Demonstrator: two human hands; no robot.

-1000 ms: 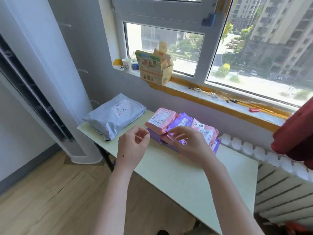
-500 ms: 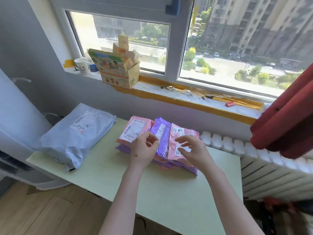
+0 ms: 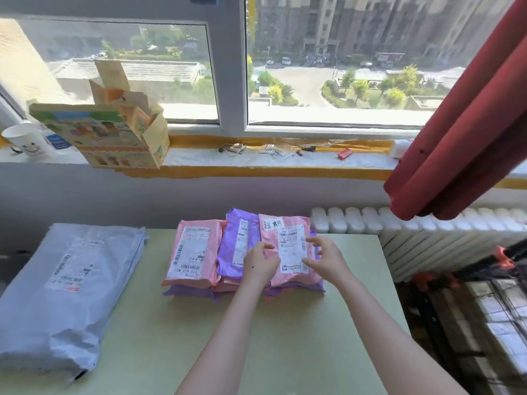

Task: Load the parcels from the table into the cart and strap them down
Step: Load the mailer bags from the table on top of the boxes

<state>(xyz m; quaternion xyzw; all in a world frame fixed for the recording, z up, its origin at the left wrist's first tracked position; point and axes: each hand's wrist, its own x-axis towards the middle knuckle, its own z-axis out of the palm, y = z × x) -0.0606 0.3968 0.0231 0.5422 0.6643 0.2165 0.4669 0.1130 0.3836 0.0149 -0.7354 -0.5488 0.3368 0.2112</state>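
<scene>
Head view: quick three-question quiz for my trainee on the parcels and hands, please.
1. True or false: the grey parcel lies left of the pink-and-purple stack.
2. Both the left hand and right hand are at which parcel? A) left pink B) purple C) right pink parcel
3. How many parcels lie side by side atop the stack?
Key: 1 true; 2 C; 3 three.

The scene is viewed from one head-worn camera, aimed forward and down, close over the counter (image 3: pixel 285 323), toward the window (image 3: pixel 328 67).
</scene>
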